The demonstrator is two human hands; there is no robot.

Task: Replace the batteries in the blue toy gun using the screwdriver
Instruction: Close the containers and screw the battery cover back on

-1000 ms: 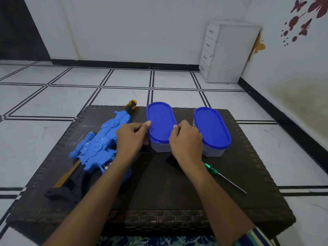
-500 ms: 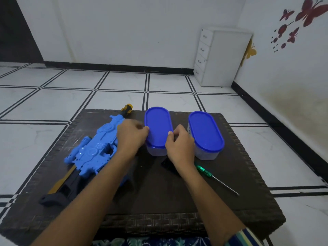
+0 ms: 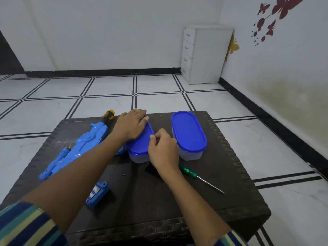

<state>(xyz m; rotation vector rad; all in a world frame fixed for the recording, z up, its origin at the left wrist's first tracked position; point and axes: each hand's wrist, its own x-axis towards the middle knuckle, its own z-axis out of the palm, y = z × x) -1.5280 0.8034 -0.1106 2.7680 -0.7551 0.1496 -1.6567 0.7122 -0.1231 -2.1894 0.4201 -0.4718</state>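
Note:
The blue toy gun (image 3: 83, 146) lies on the left of the dark table (image 3: 221, 201), its yellow-tipped barrel pointing away from me, partly hidden by my left forearm. My left hand (image 3: 132, 126) lies flat on the far part of the blue lid of the left clear container (image 3: 139, 149). My right hand (image 3: 163, 151) pinches that lid's near right edge. The green-handled screwdriver (image 3: 198, 176) lies on the table just right of my right wrist. A small dark flat piece (image 3: 150, 170) and a tiny screw (image 3: 123, 174) rest in front of the container.
A second clear container with a blue lid (image 3: 188, 135) stands to the right of the first. A small blue part (image 3: 97, 194) lies near my left forearm. A white drawer cabinet (image 3: 205, 54) stands in the far corner of the tiled floor.
My left hand has slid from the container's left side onto the top of its lid. My right hand has shifted along the lid's right edge. The camera view has tilted upward.

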